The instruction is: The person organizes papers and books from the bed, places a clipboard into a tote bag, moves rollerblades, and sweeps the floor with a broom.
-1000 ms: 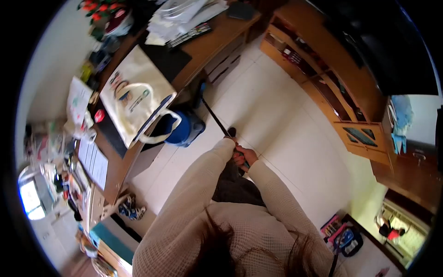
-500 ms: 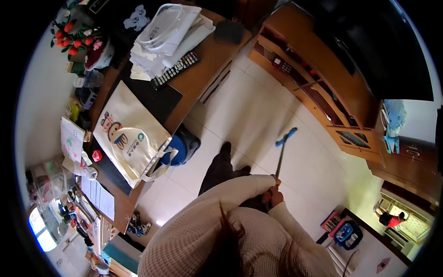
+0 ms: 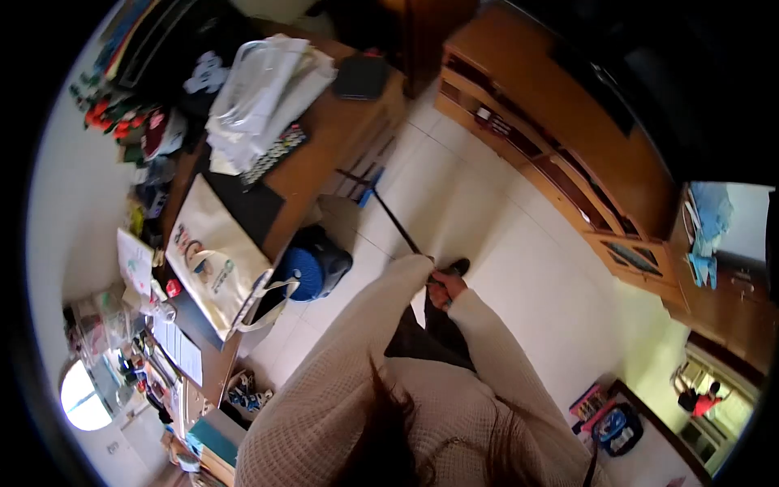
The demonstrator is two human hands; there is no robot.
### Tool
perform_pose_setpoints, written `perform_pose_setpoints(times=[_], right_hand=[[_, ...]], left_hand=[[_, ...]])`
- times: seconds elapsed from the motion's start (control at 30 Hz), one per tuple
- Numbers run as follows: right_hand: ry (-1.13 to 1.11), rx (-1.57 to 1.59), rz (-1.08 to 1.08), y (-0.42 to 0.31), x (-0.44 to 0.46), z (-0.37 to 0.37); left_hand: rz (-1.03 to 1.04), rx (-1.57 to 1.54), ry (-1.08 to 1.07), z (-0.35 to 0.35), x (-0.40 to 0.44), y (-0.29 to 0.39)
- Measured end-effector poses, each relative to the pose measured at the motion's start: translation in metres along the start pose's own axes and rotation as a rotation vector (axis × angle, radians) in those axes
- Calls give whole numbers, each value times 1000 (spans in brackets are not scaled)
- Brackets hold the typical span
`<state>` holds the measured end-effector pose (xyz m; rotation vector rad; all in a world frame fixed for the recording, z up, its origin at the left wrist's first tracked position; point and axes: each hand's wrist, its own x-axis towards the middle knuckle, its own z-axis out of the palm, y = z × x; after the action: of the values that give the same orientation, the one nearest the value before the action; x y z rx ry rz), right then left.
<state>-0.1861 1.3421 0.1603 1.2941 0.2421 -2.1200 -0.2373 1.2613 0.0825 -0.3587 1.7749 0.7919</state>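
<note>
A long dark mop handle (image 3: pixel 398 223) slants over the floor to a blue mop head (image 3: pixel 371 188) beside the desk's drawers. My right hand (image 3: pixel 448 288) is wrapped round the near part of the handle, in front of my body. Close to it, at the end of the left sleeve, my left hand (image 3: pixel 431 272) also grips the handle, its fingers mostly hidden by the cuff. The pale tiled floor (image 3: pixel 487 219) lies under the mop, and a dark shoe (image 3: pixel 457 266) shows just beyond my hands.
At left stands a wooden desk (image 3: pixel 320 134) with papers (image 3: pixel 260 97), a remote (image 3: pixel 276 154) and a cream tote bag (image 3: pixel 215 256). A blue bin (image 3: pixel 304 272) is beside it. A wooden cabinet (image 3: pixel 560 122) stands at right. A person in red (image 3: pixel 707 399) is far off, lower right.
The mop head first swung from beside the desk out to the right across the floor, then came back left to the desk's drawers. Both hands moved with the handle, and the view shifted.
</note>
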Motion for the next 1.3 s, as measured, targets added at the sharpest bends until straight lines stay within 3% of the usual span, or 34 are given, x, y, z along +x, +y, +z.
perform_pose_setpoints(times=[0.07,0.1,0.2,0.27,0.4,0.43,0.47,0.53,0.57,0.7,0.77,0.83,1.0,1.07,1.13,1.3], right_hand=[[-26,-42,5,-15,-4,-23],[49,-115,-126,-15,-2,-46],[423,41,-217,-9,-63,-73],[386,242,-161,-7,-95,-110],[426,389,-255,-25,-157,-110],[328,420,-236,-30,-167,-108],[322,421,-235,-32,-173,-102],[331,236,-265,-36,-177,-90],[218,179,-299,-36,-168,-98],[200,50,-279,-81,-156,-58],[181,5,-262,-115,-127,-38],[130,-28,-256,-157,-91,-16],[77,233,-195,-212,-48,8],[335,142,-327,-203,-67,-7],[344,483,-369,-186,-98,-24],[410,789,-372,-162,-139,-44]], left_hand=[[-16,16,-25,22,4,13],[-17,23,-49,37,3,21],[-13,42,-145,93,-5,41],[-10,45,-237,133,-18,58],[-29,0,-453,178,-73,112],[-26,10,-492,184,-77,118],[-19,43,-516,191,-68,115],[173,343,-603,242,60,18],[216,423,-483,237,69,22],[392,739,-48,190,94,44],[70,290,-96,100,0,163],[12,212,-36,62,19,194],[6,244,-137,55,72,223],[-1,261,-232,77,69,225],[-14,264,-357,105,56,227],[-99,174,-670,158,27,230]])
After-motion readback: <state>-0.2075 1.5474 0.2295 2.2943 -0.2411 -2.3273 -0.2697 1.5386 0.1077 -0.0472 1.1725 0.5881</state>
